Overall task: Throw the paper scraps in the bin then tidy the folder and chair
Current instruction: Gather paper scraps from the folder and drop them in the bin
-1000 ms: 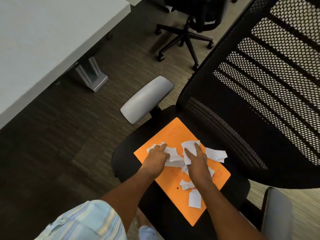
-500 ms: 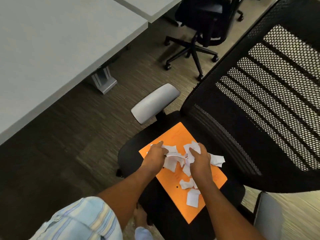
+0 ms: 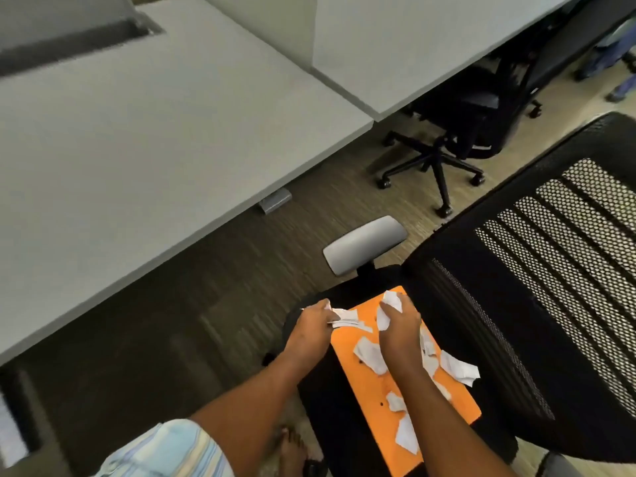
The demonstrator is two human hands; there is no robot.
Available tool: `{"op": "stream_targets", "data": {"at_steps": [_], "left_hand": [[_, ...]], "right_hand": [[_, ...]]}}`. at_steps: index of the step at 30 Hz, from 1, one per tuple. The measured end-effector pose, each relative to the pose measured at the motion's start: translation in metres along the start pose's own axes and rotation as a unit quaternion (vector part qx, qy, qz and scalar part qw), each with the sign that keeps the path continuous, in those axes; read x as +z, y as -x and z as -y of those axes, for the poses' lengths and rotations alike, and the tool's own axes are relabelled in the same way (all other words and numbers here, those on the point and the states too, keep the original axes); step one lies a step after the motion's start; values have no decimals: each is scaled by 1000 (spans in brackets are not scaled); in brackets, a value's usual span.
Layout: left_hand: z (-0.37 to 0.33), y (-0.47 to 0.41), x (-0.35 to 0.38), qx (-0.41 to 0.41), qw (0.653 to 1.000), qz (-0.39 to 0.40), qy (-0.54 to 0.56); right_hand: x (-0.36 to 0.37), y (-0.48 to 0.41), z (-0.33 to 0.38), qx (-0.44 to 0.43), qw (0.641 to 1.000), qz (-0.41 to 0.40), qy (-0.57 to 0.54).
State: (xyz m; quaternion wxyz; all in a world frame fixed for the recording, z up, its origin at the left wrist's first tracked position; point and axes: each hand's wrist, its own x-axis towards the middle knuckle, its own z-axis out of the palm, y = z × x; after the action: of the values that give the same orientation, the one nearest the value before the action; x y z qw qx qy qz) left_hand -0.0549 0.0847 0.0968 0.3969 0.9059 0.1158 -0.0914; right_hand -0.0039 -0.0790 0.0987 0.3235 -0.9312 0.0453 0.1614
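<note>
L hand (image 3: 309,327) pinches a wad of paper scraps (image 3: 344,319); R hand (image 3: 399,327) curls round another piece. More lie loose on the orange folder (image 3: 454,409), flat on the chair (image 3: 481,321) seat. No bin in view. Judging by this, gathering is approx half done; binning & tidying are left.

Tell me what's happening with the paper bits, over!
Left hand gripping a bunch of scraps. Right hand clutching more scraps. Loose scraps lie on orange folder, on chair seat. No bin in view.

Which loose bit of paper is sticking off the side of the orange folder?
The scrap at the folder's right edge, by the mesh backrest. It pokes over the black seat; the other loose scraps lie wholly on orange.
</note>
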Motion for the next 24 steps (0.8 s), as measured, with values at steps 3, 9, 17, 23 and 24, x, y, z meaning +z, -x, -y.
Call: {"op": "stream_targets", "data": {"at_steps": [3,9,17,23,24], "left_hand": [[23,30,-28,-36,998,-41,9],[94,119,-81,-158,979,-107,75],[187,286,-129,-331,907,-230,126],[240,416,-124,-428,838,-304,151],[248,436,-122,-439,829,-309,158]], "right_hand": [[25,13,35,-58,998,27,13],[102,63,101,-212,959,175,71],[223,191,185,-323,890,303,110],[298,297,201,-409,813,391,140],[309,314,201,-439,791,399,154]]}}
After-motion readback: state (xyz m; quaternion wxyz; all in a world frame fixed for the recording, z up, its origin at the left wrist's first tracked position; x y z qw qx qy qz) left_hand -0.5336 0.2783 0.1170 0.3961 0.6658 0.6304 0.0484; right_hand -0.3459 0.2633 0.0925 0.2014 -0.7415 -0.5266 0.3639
